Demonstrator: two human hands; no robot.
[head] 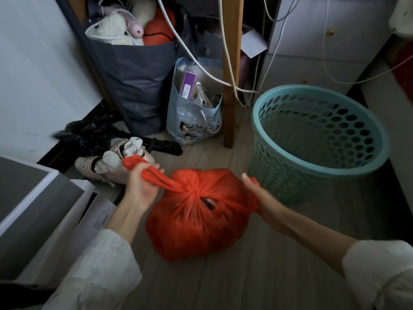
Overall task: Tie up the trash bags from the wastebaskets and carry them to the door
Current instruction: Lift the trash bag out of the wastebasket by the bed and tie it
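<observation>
A full red trash bag (pixel 196 222) lies on the wood floor in the middle of the view, its top gathered into a knot with a small gap showing dark contents. My left hand (pixel 143 182) is shut on the bag's left handle strip, pulled out to the left. My right hand (pixel 251 186) grips the right handle strip, pulled out to the right. A teal perforated wastebasket (pixel 317 139) stands bare of any liner just right of the bag.
Pale shoes with socks (pixel 116 162) and a black bag (pixel 93 133) lie to the left. A grey fabric hamper (pixel 136 81) and a blue gift bag (pixel 194 117) stand behind, beside a wooden table leg (pixel 230 86) with white cables. White boxes (pixel 33 209) sit at the left.
</observation>
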